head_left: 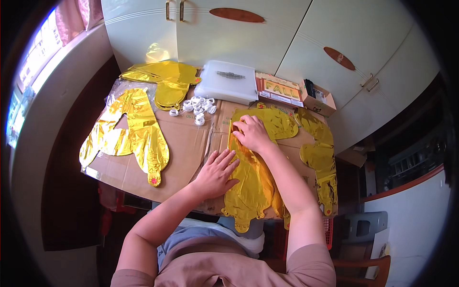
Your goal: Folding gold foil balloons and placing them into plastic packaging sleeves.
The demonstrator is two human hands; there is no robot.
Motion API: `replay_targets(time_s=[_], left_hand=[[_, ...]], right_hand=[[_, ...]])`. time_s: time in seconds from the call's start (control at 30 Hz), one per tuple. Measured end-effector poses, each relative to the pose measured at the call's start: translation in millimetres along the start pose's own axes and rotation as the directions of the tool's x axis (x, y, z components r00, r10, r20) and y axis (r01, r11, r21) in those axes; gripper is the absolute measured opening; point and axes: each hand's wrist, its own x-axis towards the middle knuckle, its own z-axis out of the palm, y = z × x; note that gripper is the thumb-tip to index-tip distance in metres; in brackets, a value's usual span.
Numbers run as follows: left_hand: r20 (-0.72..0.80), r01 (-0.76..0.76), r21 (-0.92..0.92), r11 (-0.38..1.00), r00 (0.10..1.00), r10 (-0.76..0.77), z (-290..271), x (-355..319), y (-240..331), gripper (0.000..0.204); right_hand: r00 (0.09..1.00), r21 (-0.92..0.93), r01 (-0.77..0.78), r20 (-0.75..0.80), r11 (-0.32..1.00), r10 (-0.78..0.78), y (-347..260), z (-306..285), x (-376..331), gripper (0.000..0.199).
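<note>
A flat golden foil balloon [245, 189] lies in front of me, partly folded over itself, its lower end hanging past the table's near edge. My right hand [251, 134] is closed on its upper left part, with bent fingers at the folded edge. Against the left border of the same balloon rests my left hand [217, 173], its fingers stretched out and spread. To the left, a shiny A-shaped foil balloon [149, 138] lies flat. More golden foil pieces [317, 153] lie on the right side, and another rounded foil part [279, 123] shows beyond my right hand.
Brown cardboard [179, 167] covers the table. Further golden balloons [165, 74] lie at the back left, beside several small white ribbon rolls [200, 106]. A translucent plastic case [227, 88], a printed box [281, 90] and a small open carton [321, 101] stand against the pale cabinets [239, 43].
</note>
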Motion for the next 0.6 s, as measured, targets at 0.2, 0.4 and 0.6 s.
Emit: replay_targets(time_s=[0.2, 0.4, 0.6], left_hand=[[0.022, -0.057, -0.004, 0.998, 0.998, 0.057, -7, -4, -3, 0.068], [0.039, -0.076, -0.025, 0.997, 0.996, 0.077, -10, -2, -5, 0.070], [0.006, -0.087, -0.097, 0.991, 0.996, 0.088, -14, -1, -8, 0.064]], right_hand=[[0.998, 0.090, -0.040, 0.054, 0.995, 0.035, 1, 2, 1, 0.038], [0.997, 0.160, -0.055, 0.068, 0.986, 0.044, 5, 0, 4, 0.041], [0.990, 0.091, -0.068, 0.126, 0.993, 0.056, 6, -1, 7, 0.040]])
